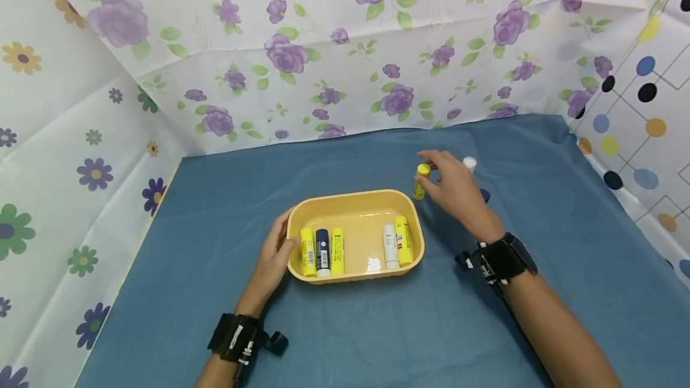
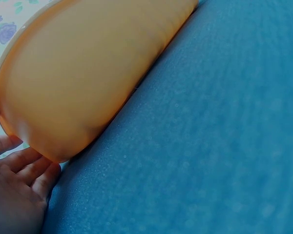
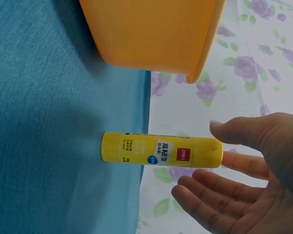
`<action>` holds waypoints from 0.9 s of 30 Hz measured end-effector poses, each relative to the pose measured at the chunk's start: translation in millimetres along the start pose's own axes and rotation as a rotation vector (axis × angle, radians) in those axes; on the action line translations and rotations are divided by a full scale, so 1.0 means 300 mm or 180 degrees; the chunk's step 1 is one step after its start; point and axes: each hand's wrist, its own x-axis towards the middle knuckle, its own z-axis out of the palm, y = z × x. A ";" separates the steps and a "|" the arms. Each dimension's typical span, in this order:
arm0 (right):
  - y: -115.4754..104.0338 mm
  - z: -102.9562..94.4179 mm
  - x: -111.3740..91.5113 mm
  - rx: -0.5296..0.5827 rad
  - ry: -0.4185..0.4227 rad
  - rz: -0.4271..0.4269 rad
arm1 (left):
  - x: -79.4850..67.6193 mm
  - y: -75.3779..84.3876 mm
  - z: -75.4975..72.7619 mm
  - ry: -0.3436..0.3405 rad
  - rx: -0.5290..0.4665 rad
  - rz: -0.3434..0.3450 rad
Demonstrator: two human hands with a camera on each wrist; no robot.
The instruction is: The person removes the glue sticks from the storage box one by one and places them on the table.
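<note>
A yellow plastic basin [image 1: 353, 201] sits on the blue cloth. My left hand [image 1: 275, 253] grips its left end, thumb over the rim and fingers against the outer wall [image 2: 68, 97]. Inside on the left lie a yellow glue stick [image 1: 308, 252], a dark blue one [image 1: 322, 252] and another yellow one [image 1: 337, 251]. On the right side are a white glue stick [image 1: 390, 246] and a yellow one [image 1: 403, 241]. Beyond the basin's back right corner, a yellow glue stick [image 3: 161, 150] stands upright. My right hand [image 1: 455, 187] surrounds its top with thumb and fingers spread apart.
Behind the right hand stand a white-capped glue stick [image 1: 469, 164] and a dark blue object [image 1: 485, 195], both partly hidden. Flowered sheets [image 1: 323, 47] rise at the back and left, and a dotted sheet [image 1: 647, 136] at the right.
</note>
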 end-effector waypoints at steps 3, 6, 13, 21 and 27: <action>-0.003 -0.002 0.001 0.0008 0.0016 -0.0006 | 0.001 -0.001 0.000 -0.0001 -0.0013 0.0017; -0.005 -0.004 0.001 0.0019 0.0033 -0.0022 | 0.001 -0.002 0.000 -0.0002 -0.0030 0.0039; -0.021 -0.015 0.001 0.0067 0.0073 -0.0057 | -0.002 -0.001 -0.001 0.0000 -0.0036 0.0020; -0.069 -0.038 -0.003 0.0099 0.0092 -0.0077 | -0.002 -0.002 -0.001 -0.0003 -0.0048 0.0017; -0.097 -0.043 -0.010 0.0100 0.0088 -0.0182 | -0.001 -0.001 0.001 -0.0027 -0.0057 0.0026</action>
